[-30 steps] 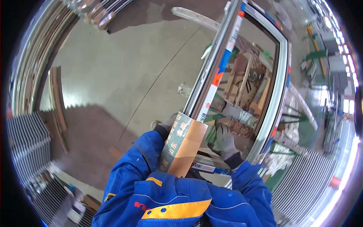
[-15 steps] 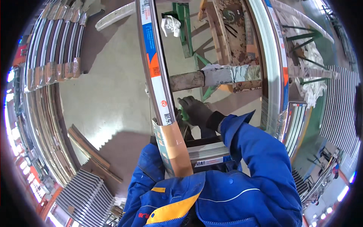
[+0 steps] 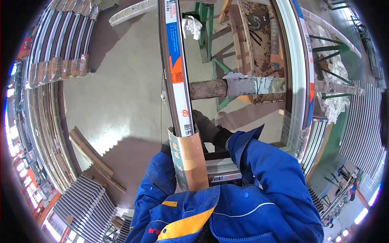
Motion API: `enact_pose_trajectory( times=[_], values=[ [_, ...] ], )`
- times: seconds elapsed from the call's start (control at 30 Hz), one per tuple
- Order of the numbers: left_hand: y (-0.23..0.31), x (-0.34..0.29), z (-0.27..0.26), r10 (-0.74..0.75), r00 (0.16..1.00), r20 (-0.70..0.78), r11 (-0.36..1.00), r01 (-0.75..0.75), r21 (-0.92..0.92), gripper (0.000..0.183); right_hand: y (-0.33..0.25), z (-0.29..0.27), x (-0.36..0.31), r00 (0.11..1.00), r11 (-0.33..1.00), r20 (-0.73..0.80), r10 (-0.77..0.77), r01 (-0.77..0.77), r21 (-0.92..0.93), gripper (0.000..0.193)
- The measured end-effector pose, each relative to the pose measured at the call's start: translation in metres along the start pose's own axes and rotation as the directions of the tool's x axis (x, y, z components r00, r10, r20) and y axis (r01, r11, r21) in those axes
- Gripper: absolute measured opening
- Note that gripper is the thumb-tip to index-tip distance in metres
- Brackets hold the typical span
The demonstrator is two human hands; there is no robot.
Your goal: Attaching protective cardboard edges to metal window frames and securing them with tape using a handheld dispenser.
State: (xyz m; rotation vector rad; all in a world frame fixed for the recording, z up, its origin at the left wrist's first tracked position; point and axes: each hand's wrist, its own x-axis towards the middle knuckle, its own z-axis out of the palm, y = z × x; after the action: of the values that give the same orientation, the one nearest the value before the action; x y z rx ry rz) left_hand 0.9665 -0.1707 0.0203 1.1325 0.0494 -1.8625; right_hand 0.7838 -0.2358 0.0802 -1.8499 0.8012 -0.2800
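Observation:
A long frame bar point(image 3: 183, 91), dark-edged with white, blue and orange film, runs away from me. A brown cardboard wrap point(image 3: 190, 160) covers its near end, at the corner with a white crossbar point(image 3: 225, 167). My right hand point(image 3: 206, 127), in a dark glove, is against the bar's inner side just past the cardboard. Its fingers curl in under the bar; the tips and whatever they hold are hidden. Only a dark edge of my left hand point(image 3: 165, 148) shows at the cardboard's outer side, its fingers hidden behind the wrap.
A padded support beam point(image 3: 243, 86) passes under the frame. The far side bar point(image 3: 296, 81) stands at the right, beyond green trestle legs point(image 3: 206, 32) and a white cloth point(image 3: 192, 27). Wrapped profiles point(image 3: 65, 44) and cardboard strips point(image 3: 95, 158) lie at the left.
My right hand has drawn in against the bar, and its fingers have gone partly out of sight. The green thing by it no longer shows. The frame sits slightly farther right in view.

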Motion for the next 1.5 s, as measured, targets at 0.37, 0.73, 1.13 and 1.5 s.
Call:
enact_pose_trajectory(
  times=[0.37, 0.73, 1.13, 1.5],
  values=[
    [-0.011, -0.042, 0.025, -0.066, 0.996, 0.065, 0.977, 0.078, -0.198, 0.039, -0.002, -0.070, -0.001, 0.992, 0.987, 0.095, -0.080, 0.093, -0.135, 0.075],
    [-0.017, -0.042, 0.032, 0.123, 0.992, 0.007, 0.990, -0.122, -0.076, 0.047, -0.232, -0.128, 0.014, 0.841, 0.828, -0.113, -0.529, 0.483, -0.284, 0.019],
    [0.004, -0.004, 0.030, 0.280, 0.954, -0.108, 0.929, -0.241, 0.282, 0.057, -0.205, -0.021, 0.128, 0.375, 0.554, 0.783, 0.496, 0.558, -0.618, 0.049],
    [0.044, -0.079, -0.007, 0.354, 0.903, -0.244, 0.935, -0.340, 0.099, 0.068, -0.194, -0.008, 0.130, 0.384, 0.473, 0.724, 0.573, 0.567, -0.674, 0.052]
  ],
)
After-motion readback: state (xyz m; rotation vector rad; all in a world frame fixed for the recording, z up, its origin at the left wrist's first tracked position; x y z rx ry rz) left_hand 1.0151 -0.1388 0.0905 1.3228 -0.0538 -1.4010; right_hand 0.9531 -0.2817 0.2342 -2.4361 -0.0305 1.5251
